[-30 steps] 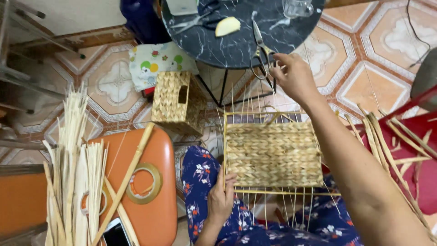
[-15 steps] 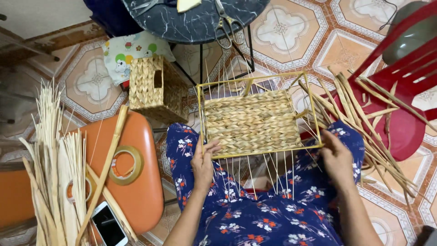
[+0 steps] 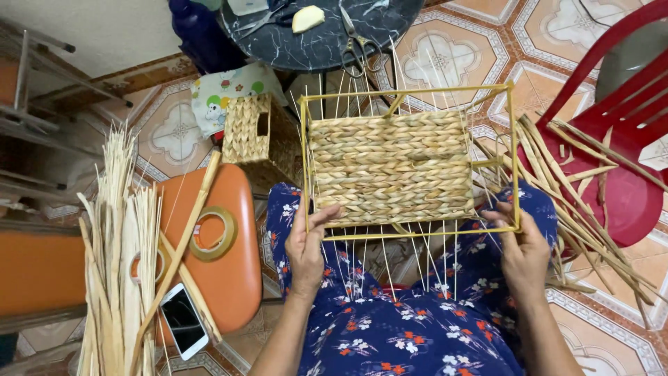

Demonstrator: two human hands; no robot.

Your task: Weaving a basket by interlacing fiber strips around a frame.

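Observation:
A yellow wire frame (image 3: pixel 513 150) rests on my lap, with a half-woven panel of braided straw (image 3: pixel 391 167) filling its upper part and thin white strands running down below. My left hand (image 3: pixel 306 251) grips the frame's lower left corner, thumb on the weave. My right hand (image 3: pixel 522 247) holds the lower right corner of the frame. My lap is covered by a blue floral dress (image 3: pixel 390 334).
A finished woven basket (image 3: pixel 254 136) stands on the floor at left. An orange stool (image 3: pixel 223 268) carries a tape roll (image 3: pixel 212 233), a phone (image 3: pixel 182 320) and pale reed bundles (image 3: pixel 115 264). Scissors (image 3: pixel 356 43) lie on a dark round table (image 3: pixel 313 42). Loose straw strips (image 3: pixel 577 209) lean by a red chair (image 3: pixel 619 132).
My right hand came back from the scissors on the table and took the frame's lower right corner. The frame is now held flat between both hands, closer to the camera.

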